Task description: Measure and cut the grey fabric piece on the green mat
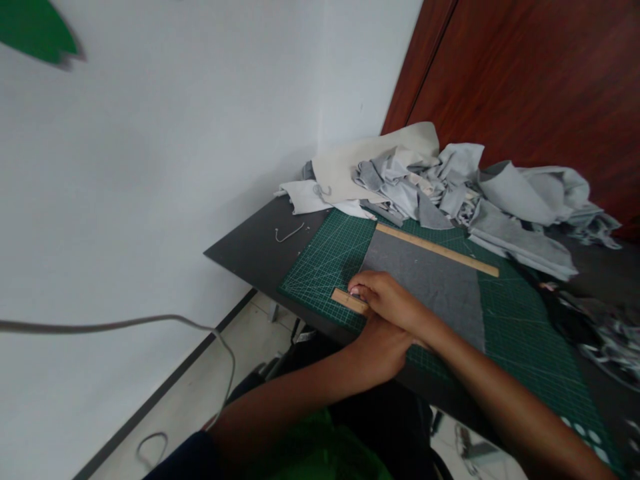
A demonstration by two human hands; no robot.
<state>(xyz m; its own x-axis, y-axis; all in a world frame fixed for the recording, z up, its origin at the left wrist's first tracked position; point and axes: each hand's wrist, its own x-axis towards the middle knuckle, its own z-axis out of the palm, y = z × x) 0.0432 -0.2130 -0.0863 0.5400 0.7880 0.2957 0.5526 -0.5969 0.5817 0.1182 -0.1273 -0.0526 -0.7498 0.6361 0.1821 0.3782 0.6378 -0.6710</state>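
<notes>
A grey piece of fabric (425, 273) lies on the green cutting mat (320, 260). Along its near edge runs a wooden ruler (346, 300); a second wooden ruler (440, 250) lies along the far edge. My left hand (385, 350) rests on the near ruler, its fingers mostly hidden beneath my right wrist. Crossing over it, my right hand (380, 292) is closed by the ruler's left end, at the fabric's near left corner. A small pale spot shows at its fingertips, too small to name.
Heaped grey and cream fabric pieces (400, 170) fill the back of the dark table (250, 247). A bent wire-like piece (290, 233) lies on its left part. A dark strap-like object (555, 307) is at right. A grey cable (175, 319) hangs at left, near the white wall (175, 133).
</notes>
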